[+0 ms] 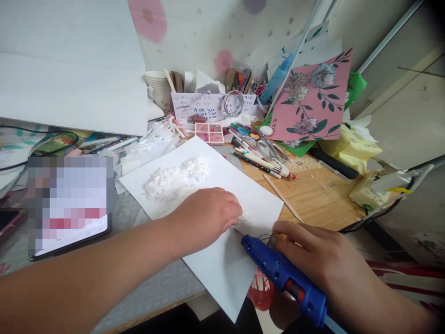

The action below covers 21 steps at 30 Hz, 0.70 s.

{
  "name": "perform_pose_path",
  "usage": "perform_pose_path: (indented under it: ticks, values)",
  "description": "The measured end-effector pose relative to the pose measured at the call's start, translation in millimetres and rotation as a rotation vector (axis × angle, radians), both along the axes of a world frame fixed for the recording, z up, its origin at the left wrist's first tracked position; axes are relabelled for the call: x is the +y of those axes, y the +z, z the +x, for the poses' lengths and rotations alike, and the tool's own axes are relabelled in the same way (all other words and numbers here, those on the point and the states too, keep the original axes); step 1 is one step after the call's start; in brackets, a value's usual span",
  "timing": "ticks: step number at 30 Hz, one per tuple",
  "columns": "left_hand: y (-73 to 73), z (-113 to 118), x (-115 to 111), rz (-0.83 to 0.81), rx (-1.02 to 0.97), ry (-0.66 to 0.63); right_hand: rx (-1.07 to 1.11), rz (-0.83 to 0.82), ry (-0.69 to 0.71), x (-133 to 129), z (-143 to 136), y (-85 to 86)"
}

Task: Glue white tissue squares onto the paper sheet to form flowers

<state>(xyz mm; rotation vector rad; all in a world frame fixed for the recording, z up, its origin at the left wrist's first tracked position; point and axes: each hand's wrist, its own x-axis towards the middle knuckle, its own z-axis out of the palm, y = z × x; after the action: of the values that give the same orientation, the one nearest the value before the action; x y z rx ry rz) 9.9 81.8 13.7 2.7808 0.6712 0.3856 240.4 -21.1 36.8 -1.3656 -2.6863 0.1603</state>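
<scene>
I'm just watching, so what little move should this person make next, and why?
Probably draw the blue glue gun slightly back with the right hand: its thin tip points toward the left hand over the white paper, looks very close to the fingers, and may be hot.

Right hand (309,246) gripping blue glue gun (274,264), nozzle (238,233) near left hand (212,213) over white paper (257,199)

Both arms bare as far as they show. Left forearm (114,264), 8 o'clock: uncovered from frame edge, smooth outline, tapers toward the left hand (212,211). Right wrist (385,290), 4 o'clock: uncovered, same for the right hand (327,253). Black patch (249,321) near 6 o'clock: maybe clothing, too dark to tell.
</scene>
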Motion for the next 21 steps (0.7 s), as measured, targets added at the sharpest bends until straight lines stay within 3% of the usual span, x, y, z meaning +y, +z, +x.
perform_pose_path:
  ticks: [16,21]
  values:
    - [-1.4,0.3,1.9,0.067,-0.02,-0.014,-0.045,0.006,-0.004,-2.2,9.2,0.9]
    - [-0.4,0.6,2.3,0.105,-0.031,-0.02,-0.03,-0.062,-0.011,-0.9,11.3,6.6]
